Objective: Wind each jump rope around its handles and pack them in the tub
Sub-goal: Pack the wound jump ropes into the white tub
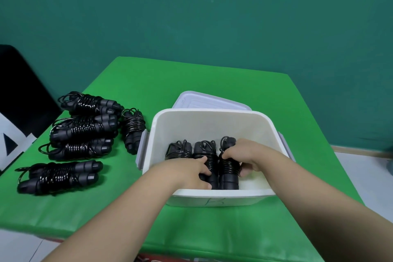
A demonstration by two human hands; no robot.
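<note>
Both hands inside the tub (pixel 212 121), on the wound ropes.

Bare floor shows in the tub only to the right of the three ropes; five more bundles (pixel 83 132) lie left of the tub. Each packed rope runs from the near wall toward the far wall. Your right hand (pixel 244 153) curls around the right rope (pixel 228 168); your left hand (pixel 191 169) grips the middle rope (pixel 209 155).

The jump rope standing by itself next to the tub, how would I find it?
Start at the white tub on the green table. Just outside its left wall lies one wound jump rope, nearly touching the grey latch. It points toward you, while the other bundles further left lie sideways.
</note>
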